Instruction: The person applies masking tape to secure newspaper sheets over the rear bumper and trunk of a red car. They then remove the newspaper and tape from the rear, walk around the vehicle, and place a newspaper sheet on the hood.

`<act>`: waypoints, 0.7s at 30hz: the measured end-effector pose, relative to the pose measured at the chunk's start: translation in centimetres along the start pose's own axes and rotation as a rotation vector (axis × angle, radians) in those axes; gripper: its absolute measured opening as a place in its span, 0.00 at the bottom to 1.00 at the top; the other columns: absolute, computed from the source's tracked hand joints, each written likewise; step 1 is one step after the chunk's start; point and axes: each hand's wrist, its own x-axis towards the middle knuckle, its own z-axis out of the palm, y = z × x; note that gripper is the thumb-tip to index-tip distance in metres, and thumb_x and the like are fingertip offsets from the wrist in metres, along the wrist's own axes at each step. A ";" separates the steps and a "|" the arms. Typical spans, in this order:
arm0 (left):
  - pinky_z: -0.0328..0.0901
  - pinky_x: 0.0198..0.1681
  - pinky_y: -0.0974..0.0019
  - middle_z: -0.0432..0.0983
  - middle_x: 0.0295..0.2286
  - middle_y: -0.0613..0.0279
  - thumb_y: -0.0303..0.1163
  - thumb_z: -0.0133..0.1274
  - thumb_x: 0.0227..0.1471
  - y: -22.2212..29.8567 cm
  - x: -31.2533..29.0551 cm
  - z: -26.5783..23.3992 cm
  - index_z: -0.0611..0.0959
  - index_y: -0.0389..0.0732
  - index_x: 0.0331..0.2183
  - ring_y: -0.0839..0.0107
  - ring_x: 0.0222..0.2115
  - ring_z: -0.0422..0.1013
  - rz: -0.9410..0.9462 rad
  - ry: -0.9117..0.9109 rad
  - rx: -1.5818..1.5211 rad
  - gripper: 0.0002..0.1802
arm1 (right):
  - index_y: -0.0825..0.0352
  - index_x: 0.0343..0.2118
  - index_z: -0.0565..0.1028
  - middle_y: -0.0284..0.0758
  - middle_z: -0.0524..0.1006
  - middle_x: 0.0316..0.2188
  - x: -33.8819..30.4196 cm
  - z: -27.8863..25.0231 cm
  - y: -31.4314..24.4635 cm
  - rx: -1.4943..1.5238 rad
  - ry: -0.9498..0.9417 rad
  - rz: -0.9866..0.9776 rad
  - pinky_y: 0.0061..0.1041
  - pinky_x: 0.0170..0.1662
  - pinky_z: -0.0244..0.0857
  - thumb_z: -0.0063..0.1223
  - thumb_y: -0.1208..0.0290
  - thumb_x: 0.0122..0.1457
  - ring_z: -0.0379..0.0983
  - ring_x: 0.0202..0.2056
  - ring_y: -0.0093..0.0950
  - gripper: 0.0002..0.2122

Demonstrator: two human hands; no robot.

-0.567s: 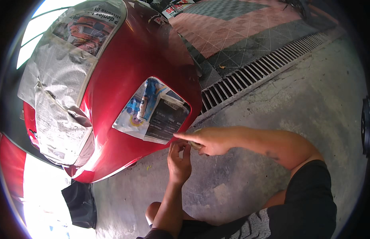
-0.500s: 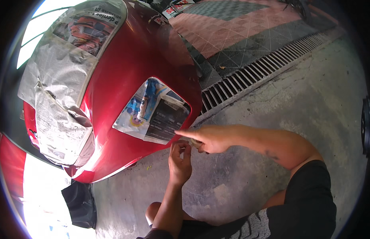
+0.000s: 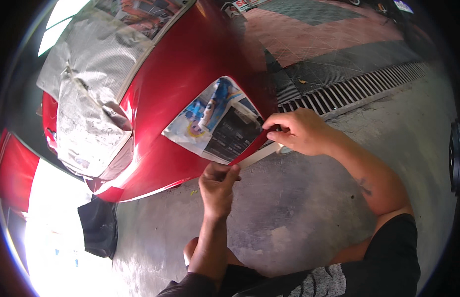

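Note:
My left hand (image 3: 217, 190) is closed, pinching the free end of a pale strip of masking tape (image 3: 257, 157). The strip runs taut to the tape roll (image 3: 285, 149), which hangs under my right hand (image 3: 301, 132), its fingers curled about it. That hand's fingertips are at the right edge of the red body panel (image 3: 163, 84). Newspaper (image 3: 225, 126) covers a four-sided opening in the panel, just above the stretched tape. My left fingers are by the lower edge of this opening. Part of the roll is hidden behind my right hand.
Wrinkled paper masking (image 3: 91, 109) covers the upper left of the red bodywork. A slotted drain grate (image 3: 358, 89) crosses the floor beyond my right hand, with pink and grey tiles (image 3: 319, 39) behind. A black piece (image 3: 98, 227) stands at lower left on the concrete floor (image 3: 279, 213).
My hands have drawn apart, the right one going up and rightward, and a length of tape now stretches between them. The view has shifted, so the panel sits farther right and higher.

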 end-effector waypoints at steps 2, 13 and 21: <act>0.71 0.36 0.71 0.80 0.28 0.61 0.21 0.64 0.55 0.4 -0.6 0.8 0.78 0.38 0.31 0.77 0.27 0.74 0.008 0.006 -0.008 0.09 | 0.62 0.44 0.81 0.37 0.83 0.25 0.0 0.2 -0.1 -0.053 0.000 0.000 0.32 0.34 0.72 0.58 0.65 0.62 0.82 0.28 0.32 0.10; 0.70 0.38 0.72 0.82 0.28 0.62 0.22 0.68 0.51 0.6 -1.8 1.5 0.83 0.36 0.29 0.79 0.30 0.76 0.412 0.318 0.478 0.07 | 0.63 0.52 0.75 0.29 0.76 0.30 1.9 -6.7 4.8 0.297 0.720 0.052 0.20 0.31 0.63 0.60 0.53 0.63 0.67 0.28 0.16 0.21; 0.69 0.35 0.74 0.81 0.29 0.64 0.23 0.66 0.54 0.9 0.8 1.4 0.81 0.36 0.30 0.81 0.30 0.74 0.199 0.393 0.353 0.07 | 0.67 0.41 0.79 0.41 0.81 0.34 1.7 6.9 -1.3 -0.023 0.029 -0.104 0.36 0.42 0.73 0.68 0.39 0.51 0.80 0.35 0.37 0.31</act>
